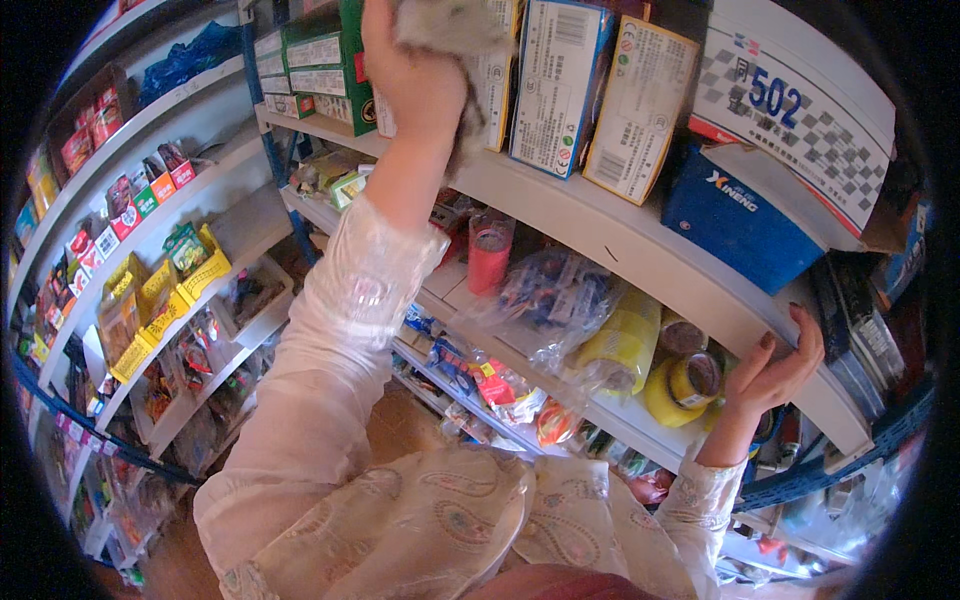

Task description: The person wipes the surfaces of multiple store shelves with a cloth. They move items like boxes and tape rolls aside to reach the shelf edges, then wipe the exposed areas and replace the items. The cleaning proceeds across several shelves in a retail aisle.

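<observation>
A grey cloth (450, 26) is in my left hand (420, 75), which is raised at the top of the view before the boxes on the upper shelf; part of the cloth hangs down by the wrist. White printed boxes (559, 90) stand upright just right of it. My right hand (780, 367) rests at the front edge of the metal shelf (720, 289), fingers apart and holding nothing. Near it, on the shelf below, lie rolls of yellow adhesive tape (694, 379). A blue cardboard box (742, 214) sits above that hand, under a large white carton (795, 112).
The lower shelf holds a red cup (490, 255), a plastic bag (559, 292) and a large yellow roll (622, 345). At the left, curved-looking shelves carry yellow plastic baskets (161, 300) and small packets. Green boxes (326, 67) stand at the upper left.
</observation>
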Demonstrator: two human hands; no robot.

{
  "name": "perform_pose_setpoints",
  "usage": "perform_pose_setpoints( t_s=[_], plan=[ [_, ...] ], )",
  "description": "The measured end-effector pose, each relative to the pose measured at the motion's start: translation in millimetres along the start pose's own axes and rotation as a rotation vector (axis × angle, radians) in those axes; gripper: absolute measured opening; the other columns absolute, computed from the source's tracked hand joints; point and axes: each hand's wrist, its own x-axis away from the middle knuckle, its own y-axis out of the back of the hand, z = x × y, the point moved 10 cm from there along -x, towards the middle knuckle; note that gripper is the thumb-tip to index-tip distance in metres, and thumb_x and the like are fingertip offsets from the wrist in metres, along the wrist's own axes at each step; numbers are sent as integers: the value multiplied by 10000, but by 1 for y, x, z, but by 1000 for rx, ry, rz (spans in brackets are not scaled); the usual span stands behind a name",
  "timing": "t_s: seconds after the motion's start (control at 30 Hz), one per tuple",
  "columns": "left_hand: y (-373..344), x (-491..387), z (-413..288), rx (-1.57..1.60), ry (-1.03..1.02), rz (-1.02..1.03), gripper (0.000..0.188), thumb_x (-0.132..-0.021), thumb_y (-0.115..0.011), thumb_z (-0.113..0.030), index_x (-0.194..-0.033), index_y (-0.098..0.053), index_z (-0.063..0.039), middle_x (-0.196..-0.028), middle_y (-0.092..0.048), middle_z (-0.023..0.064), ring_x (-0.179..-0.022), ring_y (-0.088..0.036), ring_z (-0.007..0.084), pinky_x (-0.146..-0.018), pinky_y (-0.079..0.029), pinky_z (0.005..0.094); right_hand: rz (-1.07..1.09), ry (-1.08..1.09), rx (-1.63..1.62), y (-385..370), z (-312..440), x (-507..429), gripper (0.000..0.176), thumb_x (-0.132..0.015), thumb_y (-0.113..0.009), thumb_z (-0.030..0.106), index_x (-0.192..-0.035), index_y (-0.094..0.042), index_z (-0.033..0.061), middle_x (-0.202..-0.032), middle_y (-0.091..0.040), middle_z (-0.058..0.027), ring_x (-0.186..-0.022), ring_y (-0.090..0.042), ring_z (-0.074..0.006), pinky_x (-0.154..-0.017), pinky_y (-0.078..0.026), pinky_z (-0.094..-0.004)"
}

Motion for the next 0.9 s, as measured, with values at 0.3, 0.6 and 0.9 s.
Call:
perform_pose_setpoints(
  t_s=[0.3, 0.6, 0.9],
  plan=[
    [-46, -30, -16, -394, -385, 125, 130, -722, -485, 66, -801, -566, 2, -840, -504, 143, -828, -481, 325, -733, -395, 403, 14, -4, -1, 0, -3, 2, 369, -858, -448, 237, -1119, -459, -24, -1007, -563, -173, -915, -529, -342, -834, -387, -411],
    [-59, 27, -9, -423, -164, 419, 368, -745, -566, -74, -1070, -502, 84, -1152, -420, 266, -1074, -415, 412, -918, -347, 452, 23, -38, 8, 0, -4, 2, 376, -861, -449, 262, -1107, -466, -23, -1016, -560, -180, -941, -523, -334, -858, -377, -407],
    [-39, 64, 5, -524, -88, 549, 381, -696, -517, 1, -1075, -555, -17, -1102, -519, 144, -1010, -477, 327, -886, -386, 401, -1, -69, -43, 1, -10, 5, 403, -874, -429, 317, -1098, -474, -15, -1022, -555, -185, -942, -523, -327, -860, -381, -397]
  ],
)
